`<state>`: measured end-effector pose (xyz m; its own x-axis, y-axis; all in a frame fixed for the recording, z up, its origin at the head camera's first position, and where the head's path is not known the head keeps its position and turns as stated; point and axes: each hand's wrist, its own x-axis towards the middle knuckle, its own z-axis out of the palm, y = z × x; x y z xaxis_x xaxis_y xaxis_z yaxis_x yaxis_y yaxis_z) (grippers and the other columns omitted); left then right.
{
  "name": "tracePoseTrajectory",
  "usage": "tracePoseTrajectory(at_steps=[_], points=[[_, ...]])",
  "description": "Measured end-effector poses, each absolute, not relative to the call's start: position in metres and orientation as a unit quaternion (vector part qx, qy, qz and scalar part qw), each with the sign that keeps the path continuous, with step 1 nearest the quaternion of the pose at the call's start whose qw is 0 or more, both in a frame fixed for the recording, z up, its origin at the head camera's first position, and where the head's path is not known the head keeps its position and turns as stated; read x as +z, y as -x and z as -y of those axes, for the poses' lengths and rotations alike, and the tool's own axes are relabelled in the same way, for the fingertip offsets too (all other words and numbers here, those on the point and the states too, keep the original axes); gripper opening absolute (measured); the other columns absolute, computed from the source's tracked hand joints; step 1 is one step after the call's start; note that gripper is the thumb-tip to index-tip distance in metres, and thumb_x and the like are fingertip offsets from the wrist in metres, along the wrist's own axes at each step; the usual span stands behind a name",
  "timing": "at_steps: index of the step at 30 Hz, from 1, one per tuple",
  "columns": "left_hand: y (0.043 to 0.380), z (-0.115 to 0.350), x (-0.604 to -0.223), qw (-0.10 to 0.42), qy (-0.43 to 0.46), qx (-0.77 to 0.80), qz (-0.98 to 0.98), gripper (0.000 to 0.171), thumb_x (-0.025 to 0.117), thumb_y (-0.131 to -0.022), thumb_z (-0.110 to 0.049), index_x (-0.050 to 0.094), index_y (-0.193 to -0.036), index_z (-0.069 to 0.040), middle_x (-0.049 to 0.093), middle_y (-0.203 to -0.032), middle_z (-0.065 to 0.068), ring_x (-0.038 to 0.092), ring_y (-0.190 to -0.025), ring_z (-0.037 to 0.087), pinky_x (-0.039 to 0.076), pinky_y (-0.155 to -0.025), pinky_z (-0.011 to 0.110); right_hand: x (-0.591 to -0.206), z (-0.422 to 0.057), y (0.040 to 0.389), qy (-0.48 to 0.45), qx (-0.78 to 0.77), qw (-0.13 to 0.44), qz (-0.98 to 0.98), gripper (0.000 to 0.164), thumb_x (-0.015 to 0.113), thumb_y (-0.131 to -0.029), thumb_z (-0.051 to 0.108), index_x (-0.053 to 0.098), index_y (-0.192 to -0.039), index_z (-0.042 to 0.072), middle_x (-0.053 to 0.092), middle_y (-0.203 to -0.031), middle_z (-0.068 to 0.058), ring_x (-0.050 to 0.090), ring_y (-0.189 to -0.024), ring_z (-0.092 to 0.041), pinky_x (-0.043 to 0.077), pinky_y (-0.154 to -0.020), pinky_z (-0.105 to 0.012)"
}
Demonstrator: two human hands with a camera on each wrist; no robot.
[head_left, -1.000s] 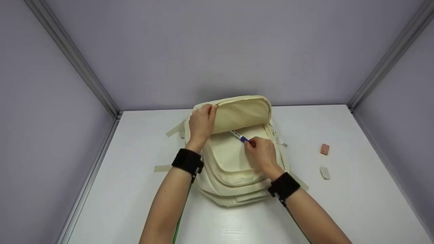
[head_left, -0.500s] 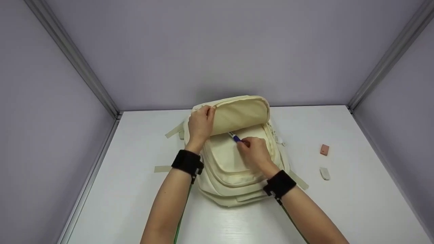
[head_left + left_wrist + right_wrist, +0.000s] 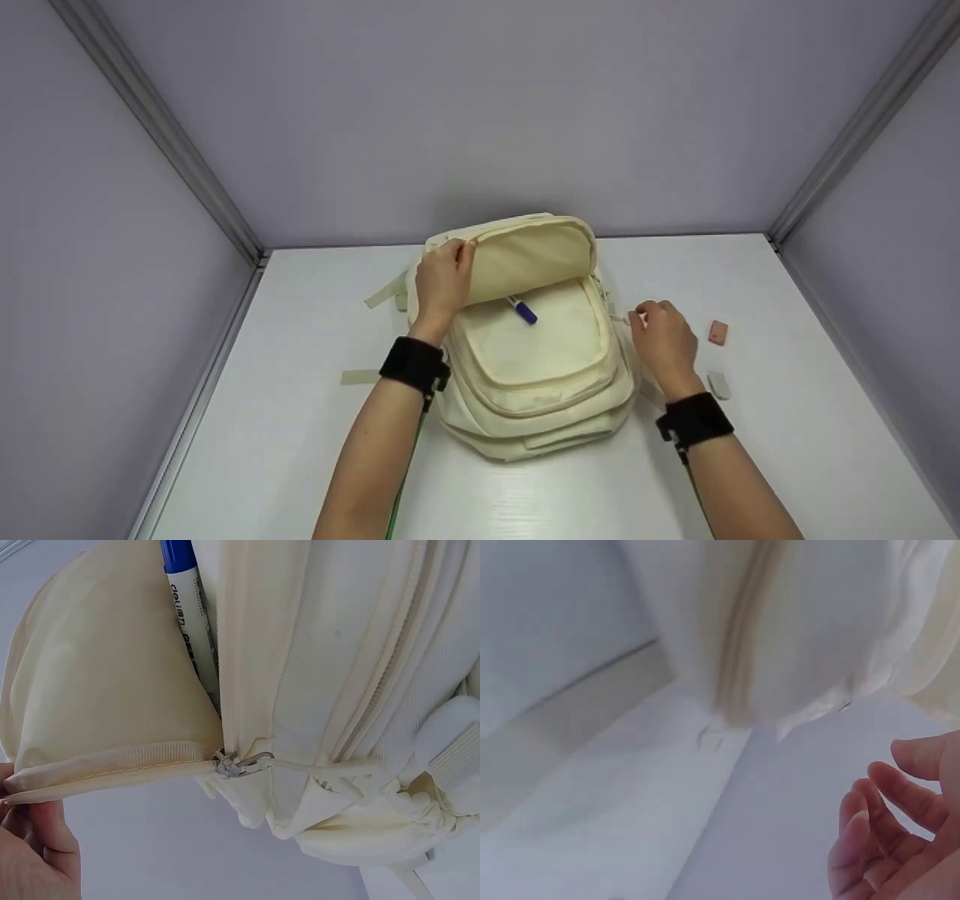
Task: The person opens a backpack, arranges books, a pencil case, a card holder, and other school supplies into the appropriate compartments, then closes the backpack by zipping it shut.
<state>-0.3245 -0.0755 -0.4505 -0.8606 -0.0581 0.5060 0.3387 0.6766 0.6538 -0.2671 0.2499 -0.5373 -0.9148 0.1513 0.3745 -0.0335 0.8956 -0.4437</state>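
A cream backpack [image 3: 536,349] lies on the table with its front pocket flap [image 3: 532,262] lifted. My left hand [image 3: 444,281] pinches the edge of that flap, and the left wrist view shows the zipper pull [image 3: 238,763] at its corner. A marker [image 3: 525,310] with a blue cap rests partly inside the pocket; its lower part is hidden under the flap. Beyond the bag's right side, my right hand [image 3: 664,341] is in the air with loosely bent fingers. Nothing is held by it in the right wrist view.
On the right of the table [image 3: 810,450] lie a pink block [image 3: 718,332] and a whitish block [image 3: 718,385], close to my right hand and wrist. Straps [image 3: 360,376] stick out from the bag's left side. Grey walls surround the table.
My right hand has let go of the marker, which now stays in the pocket, and has moved right, off the bag. The left hand keeps its grip on the flap.
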Motion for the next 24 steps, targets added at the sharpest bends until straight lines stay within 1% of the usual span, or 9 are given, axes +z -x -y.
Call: tracePoseTrajectory(at_steps=[2,5,7,9,10,13,17,21,24], points=[[0.324,0.076,-0.451,0.25,0.08,-0.396,0.88,0.029,0.058,-0.1,-0.026,0.071,-0.087,-0.005,0.053,-0.065,-0.001,0.046,-0.056,0.016,0.038,-0.054,0.034,-0.546,-0.268,0.264,0.044,0.193,0.212,0.957,0.025,0.066,-0.093,0.016,0.068,-0.108,-0.004,0.063,-0.098,-0.026,0.062,-0.081,-0.043,0.048,-0.067,-0.054],[0.324,0.076,-0.453,0.247,0.077,-0.395,0.881,0.028,0.058,-0.1,-0.025,0.071,-0.086,-0.005,0.053,-0.065,0.0,0.047,-0.058,0.017,0.039,-0.055,0.035,-0.556,-0.29,0.256,0.067,0.158,0.196,0.965,0.039,0.067,-0.092,0.016,0.06,-0.124,-0.005,0.058,-0.11,-0.034,0.059,-0.089,-0.052,0.046,-0.07,-0.06],[0.324,0.077,-0.453,0.248,0.074,-0.394,0.882,0.028,0.059,-0.1,-0.025,0.071,-0.087,-0.005,0.053,-0.066,-0.001,0.047,-0.058,0.017,0.04,-0.056,0.036,-0.559,-0.302,0.252,0.08,0.149,0.166,0.971,0.049,0.066,-0.093,0.017,0.052,-0.134,-0.005,0.053,-0.117,-0.037,0.057,-0.09,-0.055,0.046,-0.07,-0.063],[0.325,0.078,-0.453,0.249,0.071,-0.394,0.882,0.027,0.059,-0.1,-0.025,0.071,-0.086,-0.005,0.052,-0.066,-0.001,0.047,-0.059,0.017,0.039,-0.056,0.036,-0.561,-0.312,0.248,0.102,0.157,0.127,0.974,0.055,0.063,-0.094,0.019,0.044,-0.14,-0.005,0.049,-0.122,-0.039,0.055,-0.09,-0.059,0.046,-0.065,-0.066],[0.325,0.078,-0.453,0.25,0.07,-0.395,0.881,0.028,0.059,-0.1,-0.025,0.071,-0.086,-0.004,0.052,-0.065,-0.001,0.047,-0.059,0.017,0.039,-0.056,0.036,-0.56,-0.317,0.246,0.112,0.162,0.104,0.975,0.057,0.061,-0.095,0.02,0.04,-0.142,-0.006,0.046,-0.123,-0.04,0.055,-0.09,-0.06,0.046,-0.066,-0.066],[0.325,0.079,-0.453,0.25,0.068,-0.397,0.88,0.028,0.059,-0.1,-0.025,0.07,-0.085,-0.004,0.051,-0.065,-0.001,0.046,-0.059,0.017,0.038,-0.056,0.035,-0.559,-0.332,0.239,0.141,0.178,0.032,0.973,0.058,0.058,-0.097,0.024,0.037,-0.138,-0.013,0.043,-0.118,-0.043,0.052,-0.092,-0.061,0.046,-0.066,-0.065],[0.326,0.081,-0.454,0.247,0.061,-0.395,0.882,0.028,0.058,-0.1,-0.026,0.071,-0.087,-0.004,0.053,-0.066,0.0,0.048,-0.06,0.017,0.04,-0.057,0.036,-0.558,-0.349,0.227,0.157,0.175,-0.058,0.97,0.061,0.056,-0.098,0.03,0.038,-0.126,-0.021,0.041,-0.107,-0.045,0.05,-0.092,-0.062,0.047,-0.064,-0.062],[0.327,0.083,-0.455,0.245,0.056,-0.394,0.884,0.028,0.058,-0.1,-0.026,0.072,-0.089,-0.004,0.054,-0.067,0.0,0.048,-0.06,0.017,0.042,-0.057,0.037,-0.559,-0.359,0.217,0.153,0.169,-0.117,0.967,0.072,0.058,-0.096,0.036,0.034,-0.13,-0.023,0.04,-0.108,-0.048,0.053,-0.09,-0.059,0.048,-0.064,-0.059],[0.327,0.083,-0.455,0.245,0.057,-0.397,0.883,0.028,0.057,-0.101,-0.026,0.071,-0.088,-0.005,0.051,-0.065,-0.001,0.046,-0.058,0.016,0.039,-0.055,0.035,-0.559,-0.364,0.213,0.147,0.174,-0.14,0.963,0.067,0.057,-0.096,0.03,0.034,-0.13,-0.024,0.044,-0.107,-0.047,0.056,-0.086,-0.053,0.049,-0.063,-0.056]])
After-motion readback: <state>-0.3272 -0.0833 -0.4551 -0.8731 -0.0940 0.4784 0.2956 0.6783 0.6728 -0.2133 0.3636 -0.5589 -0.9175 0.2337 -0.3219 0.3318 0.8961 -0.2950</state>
